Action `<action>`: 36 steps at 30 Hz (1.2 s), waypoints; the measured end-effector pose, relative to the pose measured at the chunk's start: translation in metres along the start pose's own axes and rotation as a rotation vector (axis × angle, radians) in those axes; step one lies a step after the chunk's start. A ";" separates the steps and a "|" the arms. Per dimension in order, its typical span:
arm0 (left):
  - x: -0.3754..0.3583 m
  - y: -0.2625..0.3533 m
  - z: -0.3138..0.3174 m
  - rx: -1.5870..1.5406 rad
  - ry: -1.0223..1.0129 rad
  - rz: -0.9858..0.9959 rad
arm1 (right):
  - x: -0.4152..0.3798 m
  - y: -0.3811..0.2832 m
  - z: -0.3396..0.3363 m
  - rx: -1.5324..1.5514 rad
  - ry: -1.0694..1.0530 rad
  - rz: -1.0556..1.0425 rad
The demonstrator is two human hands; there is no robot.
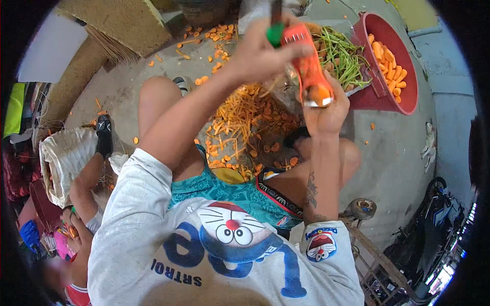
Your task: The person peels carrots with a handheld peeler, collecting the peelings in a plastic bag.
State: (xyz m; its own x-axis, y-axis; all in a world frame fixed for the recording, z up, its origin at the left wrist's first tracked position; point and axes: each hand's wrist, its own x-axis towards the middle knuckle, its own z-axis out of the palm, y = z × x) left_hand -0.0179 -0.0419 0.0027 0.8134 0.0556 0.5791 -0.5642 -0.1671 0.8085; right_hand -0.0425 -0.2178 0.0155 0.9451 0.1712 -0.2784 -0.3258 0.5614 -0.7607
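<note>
My left hand [268, 56] is closed around a green-handled tool [275, 34] whose dark upper part points away from me; it is blurred. The left thumb rests against an orange-red plastic tool [308, 61] with a row of slots near its far end. My right hand [329, 109] grips that plastic tool at its near end, where a rounded orange piece, seemingly carrot [320, 94], shows inside the frame. Just beyond my hands, green beans [344, 58] lie heaped on plastic. Below my hands is a pile of carrot peelings [245, 115] on the floor.
A red tub [416, 86] at the right holds several peeled carrots [390, 66]. Carrot slices [220, 33] are scattered across the concrete floor. At the left, another person's hand [76, 224] is beside a white sack [69, 158]. A motorcycle [434, 224] stands at the lower right.
</note>
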 end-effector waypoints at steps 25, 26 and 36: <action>0.008 -0.002 -0.001 -0.134 -0.072 -0.072 | 0.020 0.003 -0.023 0.089 -0.124 0.073; 0.014 -0.003 -0.001 -0.186 -0.079 -0.087 | 0.026 0.004 -0.025 0.094 -0.120 0.064; 0.019 -0.004 -0.008 -0.019 -0.144 -0.116 | 0.028 0.008 -0.025 -0.011 -0.167 -0.020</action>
State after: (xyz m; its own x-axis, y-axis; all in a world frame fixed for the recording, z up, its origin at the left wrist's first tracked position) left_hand -0.0015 -0.0327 0.0111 0.8842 -0.0679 0.4621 -0.4669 -0.1494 0.8716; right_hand -0.0197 -0.2284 -0.0130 0.9423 0.2929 -0.1618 -0.3059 0.5577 -0.7717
